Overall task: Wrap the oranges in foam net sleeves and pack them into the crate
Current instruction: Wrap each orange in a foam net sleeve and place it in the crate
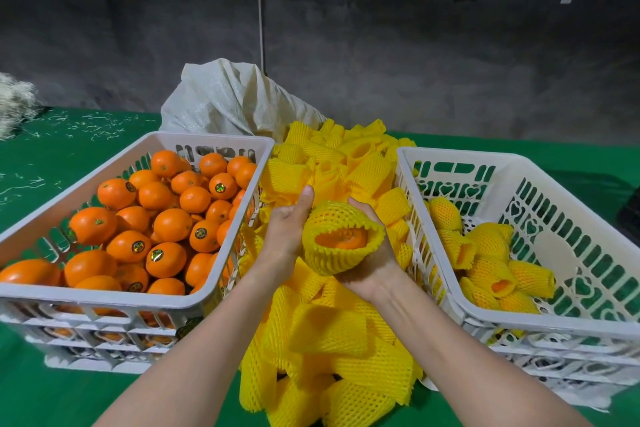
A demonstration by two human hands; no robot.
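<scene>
1. While the right hand (pixel 372 269) cupped the sleeve (pixel 329 218) from below, its fingers curled up round the far side, the left hand (pixel 289 229) gripped the sleeve's left side with the thumb pointing up.
2. Inside the sleeve sat an orange (pixel 343 240), showing through the open end that faced the camera; the far end was drawn nearly closed over it.
3. Both hands held it in the air above the sleeve pile (pixel 329 340), which lay on the table between the two crates.
4. To the right, the right crate (pixel 519 322) held several wrapped oranges (pixel 485 253), bunched toward its left and near side.
5. To the left, the left crate (pixel 138 298) was heaped with bare oranges (pixel 166 225), many with round stickers.
6. Behind the pile slumped a pale woven sack (pixel 225 97).
7. Green cloth (pixel 52 156) covered the table, scattered with white shreds at far left.
</scene>
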